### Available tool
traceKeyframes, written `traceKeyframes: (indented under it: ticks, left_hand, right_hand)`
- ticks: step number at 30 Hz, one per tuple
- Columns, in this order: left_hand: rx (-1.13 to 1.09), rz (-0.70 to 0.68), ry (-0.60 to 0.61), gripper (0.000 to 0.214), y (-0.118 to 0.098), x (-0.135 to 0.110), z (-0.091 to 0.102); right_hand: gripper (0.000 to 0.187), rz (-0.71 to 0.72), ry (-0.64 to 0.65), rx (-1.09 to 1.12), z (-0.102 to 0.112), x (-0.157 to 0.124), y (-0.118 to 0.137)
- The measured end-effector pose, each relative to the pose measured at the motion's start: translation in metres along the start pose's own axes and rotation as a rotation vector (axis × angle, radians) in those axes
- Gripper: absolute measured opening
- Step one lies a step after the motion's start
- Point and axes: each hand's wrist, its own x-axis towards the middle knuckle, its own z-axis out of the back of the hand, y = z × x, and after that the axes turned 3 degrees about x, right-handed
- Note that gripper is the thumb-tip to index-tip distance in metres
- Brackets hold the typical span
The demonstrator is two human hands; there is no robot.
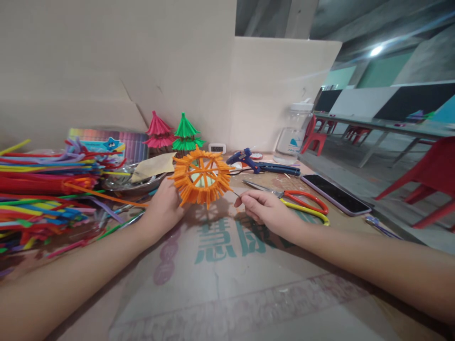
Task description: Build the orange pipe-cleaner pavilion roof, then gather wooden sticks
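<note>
Wheel (205,171) of fuzzy orange pipe cleaners, in the head view, held up above the printed surface (220,289). The left hand (163,206) seems clasped on its left rim, fingertips hidden; the right hand (265,208), well apart, pinches a thin dark strand (236,193) by the right rim. Probably light, springy, easily bent: best held by the rim, not the spokes.

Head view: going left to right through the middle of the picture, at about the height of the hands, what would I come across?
Pipe cleaners → left hand → orange wheel → right hand → phone → nearest red chair.
</note>
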Motion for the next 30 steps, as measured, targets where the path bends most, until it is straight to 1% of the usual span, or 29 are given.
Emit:
traceKeyframes:
  ticks: [4,10,16,24,30]
  left_hand:
    - [-0.004,-0.006,0.025,0.018,-0.0013,0.0007,0.0027]
    - [-0.02,-0.004,0.03,0.016,-0.0024,0.0016,0.004]
    - [-0.042,-0.007,-0.003,0.018,-0.0014,0.0008,0.0009]
    - [-0.01,-0.051,-0.005,0.019,-0.0043,0.003,0.0032]
    - [-0.005,-0.018,0.019,0.019,-0.0057,0.0029,0.0053]
  right_hand:
    - [0.048,0.004,-0.005,0.021,0.0001,-0.0005,-0.0001]
    - [0.048,0.001,-0.008,0.015,0.0005,-0.0013,-0.0003]
    - [0.051,0.02,-0.022,0.011,0.0012,-0.0009,-0.003]
    - [0.048,0.028,-0.016,-0.029,0.0015,0.0009,-0.0047]
    - [0.046,0.027,-0.018,-0.028,0.0018,0.0006,-0.0065]
